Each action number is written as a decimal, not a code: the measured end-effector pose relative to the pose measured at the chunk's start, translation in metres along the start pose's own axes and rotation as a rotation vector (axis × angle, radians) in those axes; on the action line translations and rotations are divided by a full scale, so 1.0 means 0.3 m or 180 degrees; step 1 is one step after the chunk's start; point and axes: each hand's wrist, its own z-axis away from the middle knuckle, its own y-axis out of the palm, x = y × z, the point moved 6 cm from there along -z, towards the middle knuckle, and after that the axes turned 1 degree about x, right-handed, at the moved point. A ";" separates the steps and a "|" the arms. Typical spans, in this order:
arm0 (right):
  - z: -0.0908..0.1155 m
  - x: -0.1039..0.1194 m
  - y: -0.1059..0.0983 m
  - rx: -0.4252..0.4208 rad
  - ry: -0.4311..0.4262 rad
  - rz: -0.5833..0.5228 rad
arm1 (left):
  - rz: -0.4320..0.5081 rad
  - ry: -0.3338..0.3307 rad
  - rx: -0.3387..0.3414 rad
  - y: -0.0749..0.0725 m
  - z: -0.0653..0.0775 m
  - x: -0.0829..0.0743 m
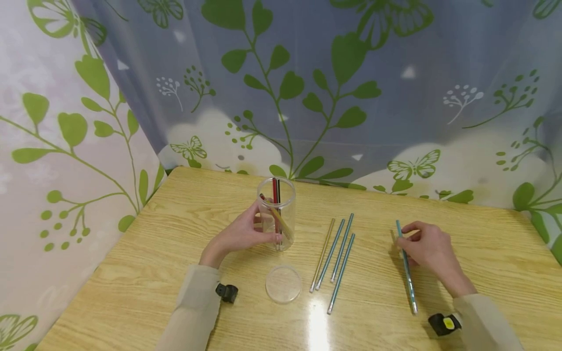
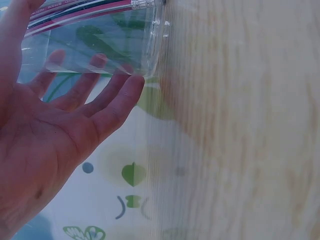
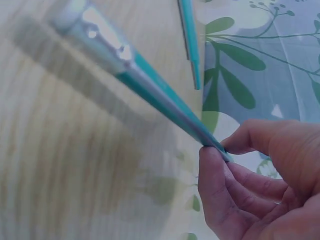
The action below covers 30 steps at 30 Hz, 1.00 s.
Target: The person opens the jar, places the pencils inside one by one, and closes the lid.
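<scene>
My left hand [image 1: 240,233] grips a clear plastic jar [image 1: 289,209] that stands upright on the table, thumb on the near side and fingers round the far side. Inside lean a red pencil [image 1: 275,192], a black one beside it and a yellow pencil [image 1: 282,222]. Farther right, my right hand [image 1: 432,248] pinches a teal pencil [image 1: 408,278] between thumb and fingers near its far end. That pencil's silver ferrule and eraser end points toward me, large in the right wrist view.
Between the hands lie a gold pencil [image 1: 322,254] and three teal pencils [image 1: 342,272], roughly side by side. A round clear lid [image 1: 283,284] lies flat in front of the jar. A leaf-patterned curtain [image 1: 307,122] hangs along the back edge of the wooden table [image 1: 373,317].
</scene>
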 end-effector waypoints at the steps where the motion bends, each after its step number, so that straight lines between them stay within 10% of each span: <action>1: 0.001 0.003 -0.005 -0.0019 -0.0016 -0.0023 | -0.0002 0.0001 -0.0002 0.000 -0.001 0.000; 30: 0.068 0.257 -0.198 -0.1052 -0.0795 -0.0405 | 0.0028 -0.0035 0.0001 -0.002 0.000 -0.004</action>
